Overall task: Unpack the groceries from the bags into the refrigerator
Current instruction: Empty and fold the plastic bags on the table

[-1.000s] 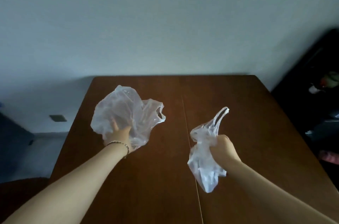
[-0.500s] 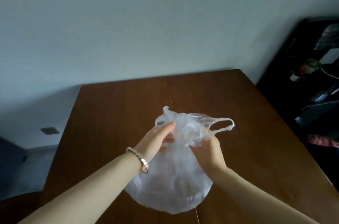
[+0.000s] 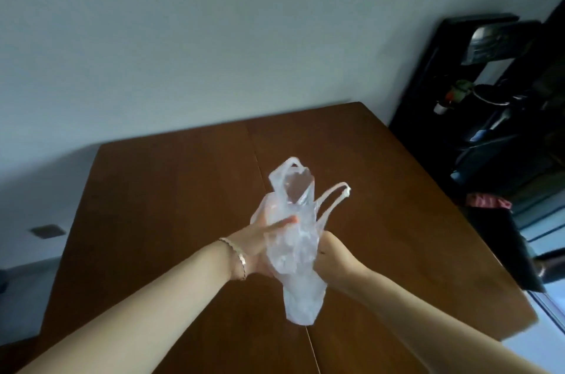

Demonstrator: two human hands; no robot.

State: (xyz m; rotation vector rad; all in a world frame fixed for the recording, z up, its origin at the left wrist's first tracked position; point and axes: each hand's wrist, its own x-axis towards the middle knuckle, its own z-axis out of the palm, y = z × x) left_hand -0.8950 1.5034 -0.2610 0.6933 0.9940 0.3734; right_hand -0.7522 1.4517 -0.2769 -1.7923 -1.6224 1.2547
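Head view: both hands are up over the brown table (image 3: 171, 190), and the clear plastic bag (image 3: 295, 248) is sandwiched right between them, off the wood. The left hand (image 3: 260, 240), bracelet (image 3: 240, 257) on its wrist, lays fairly straight fingers (image 3: 282, 222) across the plastic and presses. The right hand (image 3: 331, 254) is against the bag's other side, but its fingers are behind the film, so I cannot tell if they curl round it. 1 handle loop (image 3: 333, 196) pokes out beyond the right hand. No groceries show inside, and no refrigerator is in shot, so this looks like tidying an emptied bag. The next move calls for squeezing the air out and a firm grasp, as thin film springs back.
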